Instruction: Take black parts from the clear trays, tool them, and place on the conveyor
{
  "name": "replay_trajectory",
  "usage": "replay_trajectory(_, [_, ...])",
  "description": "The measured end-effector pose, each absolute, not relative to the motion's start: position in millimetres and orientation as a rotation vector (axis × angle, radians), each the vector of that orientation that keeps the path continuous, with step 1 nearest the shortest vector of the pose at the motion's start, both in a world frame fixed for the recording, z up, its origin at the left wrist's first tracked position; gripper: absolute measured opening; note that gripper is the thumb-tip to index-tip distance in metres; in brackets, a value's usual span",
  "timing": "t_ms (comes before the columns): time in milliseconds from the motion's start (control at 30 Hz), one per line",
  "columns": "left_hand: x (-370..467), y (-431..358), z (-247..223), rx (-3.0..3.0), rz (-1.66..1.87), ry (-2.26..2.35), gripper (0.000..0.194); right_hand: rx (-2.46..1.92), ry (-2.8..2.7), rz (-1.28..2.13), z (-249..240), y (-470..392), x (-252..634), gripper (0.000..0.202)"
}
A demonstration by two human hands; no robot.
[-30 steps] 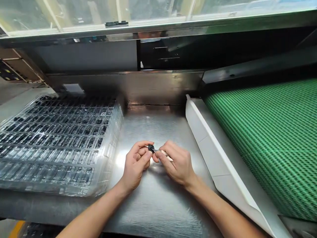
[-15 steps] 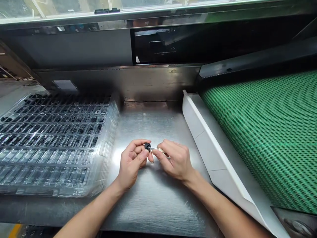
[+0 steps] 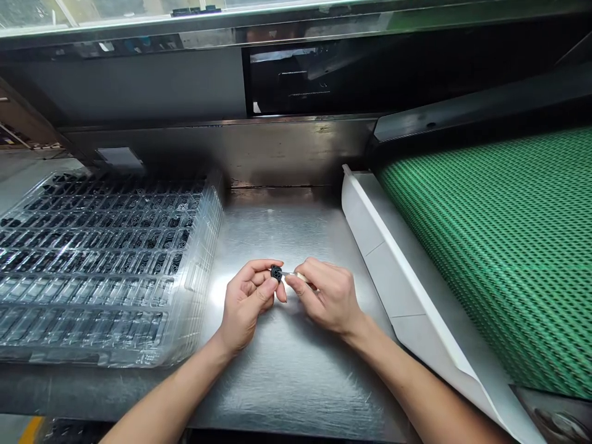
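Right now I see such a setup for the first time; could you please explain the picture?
No robot here: these are a person's two bare hands, seen from a camera worn on the head, looking forward and down. The left hand pinches a small black part; the right hand holds a thin tool with its tip at the part. Below is a metal table. On its left stand stacked clear trays, dark pieces in many pockets. On the right, beyond a white guard, is a green belt.
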State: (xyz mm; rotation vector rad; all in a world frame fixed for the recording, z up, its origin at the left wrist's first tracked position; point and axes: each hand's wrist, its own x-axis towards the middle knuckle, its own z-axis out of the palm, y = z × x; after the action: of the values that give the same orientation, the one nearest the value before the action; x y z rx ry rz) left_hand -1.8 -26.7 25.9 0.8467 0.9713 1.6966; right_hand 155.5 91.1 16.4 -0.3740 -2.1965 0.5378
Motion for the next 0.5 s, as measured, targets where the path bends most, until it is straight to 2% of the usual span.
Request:
replay_trajectory(233, [-1.9, -25.5, 24.1, 0.834, 1.692, 0.98, 0.032, -0.433, -2.169, 0.586, 17.8, 93.3, 155.7, 0.045])
replay_trajectory(500, [-0.2, -22.1, 22.2, 0.819, 1.68, 0.992, 0.034, -0.404, -1.971, 0.955, 19.1, 91.9, 153.1, 0.04])
